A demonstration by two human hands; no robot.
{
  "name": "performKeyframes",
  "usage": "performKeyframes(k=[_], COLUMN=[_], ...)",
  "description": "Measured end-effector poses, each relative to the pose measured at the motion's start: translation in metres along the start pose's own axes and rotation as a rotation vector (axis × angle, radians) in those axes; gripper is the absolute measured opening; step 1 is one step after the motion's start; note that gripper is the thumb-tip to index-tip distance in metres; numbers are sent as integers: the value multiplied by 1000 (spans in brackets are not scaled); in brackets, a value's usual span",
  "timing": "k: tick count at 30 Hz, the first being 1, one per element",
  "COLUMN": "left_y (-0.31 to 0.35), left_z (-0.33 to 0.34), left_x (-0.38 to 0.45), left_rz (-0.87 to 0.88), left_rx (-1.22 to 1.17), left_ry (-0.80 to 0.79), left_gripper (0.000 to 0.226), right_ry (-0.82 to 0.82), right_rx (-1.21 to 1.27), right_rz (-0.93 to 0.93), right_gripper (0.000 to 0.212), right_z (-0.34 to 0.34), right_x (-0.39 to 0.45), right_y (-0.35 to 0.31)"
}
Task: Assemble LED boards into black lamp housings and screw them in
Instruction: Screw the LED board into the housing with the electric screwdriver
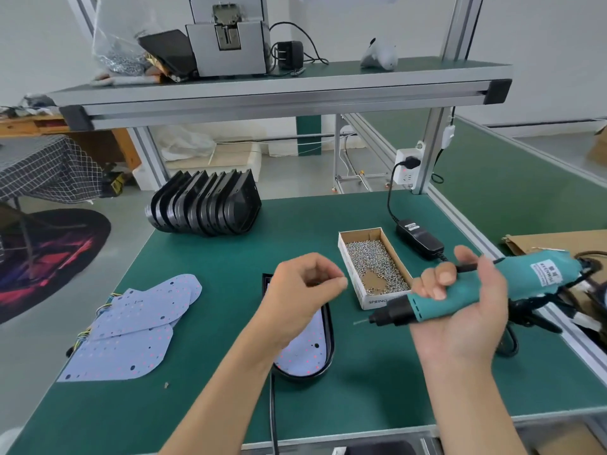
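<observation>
Head view: an electric screwdriver (473,290) is gripped by the right hand (466,310); the lamp housing (323,362) is partly hidden by the curled left hand (302,290), whose hold cannot be told; a screw box (374,267) is set near the tabletop's (197,405) right edge.

White walls (542,44) and a grey floor (289,172) surround the green tabletop (213,405); an aluminium-framed shelf (279,93) spans above, a checked cloth (46,169) at left.

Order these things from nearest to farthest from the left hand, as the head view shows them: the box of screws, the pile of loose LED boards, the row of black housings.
From the left hand:
1. Box of screws, just to its right.
2. Pile of loose LED boards, to its left near the table's edge.
3. Row of black housings, at the table's far side, behind and left.
</observation>
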State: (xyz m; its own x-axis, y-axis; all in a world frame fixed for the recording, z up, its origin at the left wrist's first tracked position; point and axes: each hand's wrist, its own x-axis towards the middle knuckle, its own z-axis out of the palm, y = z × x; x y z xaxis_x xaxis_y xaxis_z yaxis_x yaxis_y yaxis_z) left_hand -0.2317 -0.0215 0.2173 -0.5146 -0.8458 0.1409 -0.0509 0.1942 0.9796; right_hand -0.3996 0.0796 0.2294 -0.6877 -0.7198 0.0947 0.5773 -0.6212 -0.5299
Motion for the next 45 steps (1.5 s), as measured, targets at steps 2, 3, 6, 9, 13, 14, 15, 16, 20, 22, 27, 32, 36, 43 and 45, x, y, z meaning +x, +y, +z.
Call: performKeyframes(k=[2, 3, 6, 9, 13, 14, 15, 16, 20, 22, 27, 32, 36, 43, 45], left_y=[2, 3, 6, 6, 4, 3, 3, 3, 2, 2, 3, 5, 5, 1, 1], left_z=[-12, -16, -20, -18, -17, -17, -16, -16, -15, -15, -14, -14, -12, -10, -9], left_x=[-19, -27, -42, -49, -57, -58, -58, -59, -59, -60, -61, -62, -64, -67, -68], left_rz=[-10, -9, -31, -52, -49, -48, -48, -46, -47, -49, -45, -42, -44, -48, -55], left_rx=[-80, -103, -146, -115, -48, -38, -31, -28, -47, -60, -46, -12, 3, 76, 95], left_ry=[24, 32, 68, 94, 95, 93, 92, 93, 115, 123, 128, 132, 143, 183, 200], left_gripper=[20, 19, 13, 21, 29, 29, 29, 30, 37, 41, 41, 33, 32, 37, 41], right_ry=[-18, -28, -53, -60, -63, -65, -68, -71, -80, -81, -85, -79, -77, -86, -88], right_rx=[39, 56, 90, 111, 104, 98, 92, 87, 62, 57, 50, 56, 46, 42, 38], right_rz=[-1, -4, -9, 1, -5, -6, -7, -8, -16, -20, -15, -10, -19, -24, -28], right_gripper=[24, 24, 24, 24, 25, 25, 25, 25, 24, 24, 24, 23, 21, 21, 21], right_z=[12, 18, 37, 51, 58, 59, 59, 60, 59, 59, 58, 58, 57, 56, 56], right_x=[0, -1, -4, -8, -12, -13, -14, -14, -16, -17, -18, -19, -19, -21, -22], right_y=[1, 2, 7, 12, 17, 18, 19, 19, 21, 22, 23, 23, 24, 26, 27])
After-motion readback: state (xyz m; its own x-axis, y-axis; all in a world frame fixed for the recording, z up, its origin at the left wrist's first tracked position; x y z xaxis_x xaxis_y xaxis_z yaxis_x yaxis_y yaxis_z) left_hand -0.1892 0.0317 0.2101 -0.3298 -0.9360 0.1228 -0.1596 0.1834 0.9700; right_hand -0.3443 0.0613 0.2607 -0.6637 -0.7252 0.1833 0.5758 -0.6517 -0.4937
